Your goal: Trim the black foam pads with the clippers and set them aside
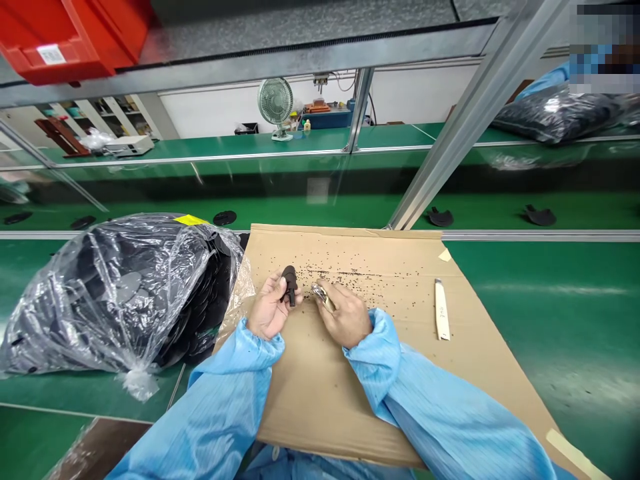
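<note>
My left hand (271, 308) is closed on a small black plastic part (289, 283), which has a rounded top and a short stem pointing down. Just to its right, my right hand (346, 315) grips a shiny metal nail clipper (323, 295), its jaws facing the part but apart from it. Fingers cover most of the clipper's body. Both hands are above a sheet of brown cardboard (340, 393). Many tiny black bits (350, 275) lie scattered over its far half. At the right on the cardboard is a cream box cutter (442, 310) with handwriting on it.
A big clear plastic bag (115, 293) full of flat black parts stands left of the cardboard. Beyond it runs a green conveyor belt (310, 212) with a few black pieces (540, 215). A slanting metal post (450, 147) rises at the back right; a red bin (75, 40) sits overhead.
</note>
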{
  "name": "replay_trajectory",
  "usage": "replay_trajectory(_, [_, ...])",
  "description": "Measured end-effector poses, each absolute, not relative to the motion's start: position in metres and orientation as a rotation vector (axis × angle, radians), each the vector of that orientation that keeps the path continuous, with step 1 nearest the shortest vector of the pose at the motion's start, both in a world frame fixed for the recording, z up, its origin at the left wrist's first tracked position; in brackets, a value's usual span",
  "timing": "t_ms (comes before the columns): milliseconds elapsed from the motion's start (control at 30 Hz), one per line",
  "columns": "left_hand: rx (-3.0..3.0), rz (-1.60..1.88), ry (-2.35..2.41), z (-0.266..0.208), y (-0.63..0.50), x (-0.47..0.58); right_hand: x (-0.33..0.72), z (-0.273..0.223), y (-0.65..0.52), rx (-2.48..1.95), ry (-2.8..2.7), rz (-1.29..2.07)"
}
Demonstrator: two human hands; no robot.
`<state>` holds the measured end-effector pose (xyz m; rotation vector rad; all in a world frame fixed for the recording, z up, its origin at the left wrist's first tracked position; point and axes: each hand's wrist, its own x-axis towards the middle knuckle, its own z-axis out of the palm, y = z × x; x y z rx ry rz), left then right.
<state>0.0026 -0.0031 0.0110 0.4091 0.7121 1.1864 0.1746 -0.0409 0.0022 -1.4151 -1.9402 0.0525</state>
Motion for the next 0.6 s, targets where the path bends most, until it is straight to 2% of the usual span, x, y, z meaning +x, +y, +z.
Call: replay_trajectory(600, [0.360, 1.004, 0.782, 0.0173, -0.0089, 0.0082, 0.1656, 0.0096, -0.0487, -1.387, -2.266, 0.185])
